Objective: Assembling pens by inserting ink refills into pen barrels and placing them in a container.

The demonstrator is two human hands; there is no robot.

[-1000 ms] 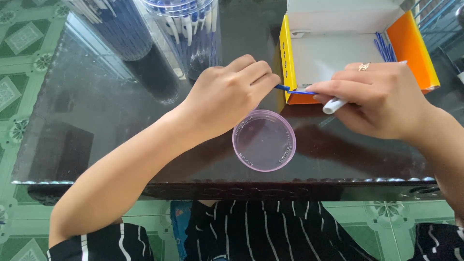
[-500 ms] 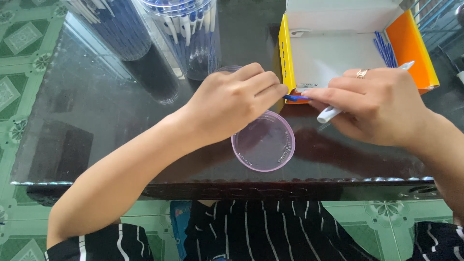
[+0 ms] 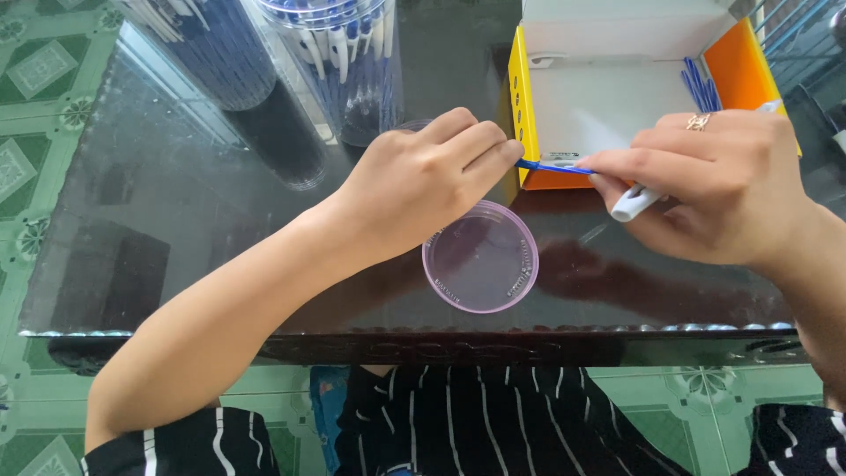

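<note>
A thin blue refill (image 3: 553, 167) is pinched at its left end by the fingertips of the left hand (image 3: 423, 181), whose fingers are curled together over the glass table (image 3: 176, 220). The refill is held level, running toward 3 o'clock into the right hand (image 3: 705, 189), where its other end is gripped between thumb and forefinger. A white pen barrel (image 3: 636, 201) is clasped in the same right hand, its open tip showing at 7 o'clock below the fingers and its far end emerging past the knuckles at 1 o'clock. A ring (image 3: 698, 122) is worn on one right finger.

A round pink lid (image 3: 480, 257) is seen lying flat on the table just beneath the left hand, at its 5 o'clock, its upper left edge hidden by that hand. At 12 o'clock from the refill an open box (image 3: 608, 97) is set, with yellow and orange walls and a white floor; a few loose blue refills are leaned in its corner at 3 o'clock. Two clear jars (image 3: 344, 62) packed with blue-and-white pens are stood at 11 o'clock from the left hand, well apart from the box. A striped dark shirt (image 3: 493, 423) is visible at 6 o'clock, below the table edge, and green patterned floor tiles (image 3: 44, 79) are seen at 9 o'clock.
</note>
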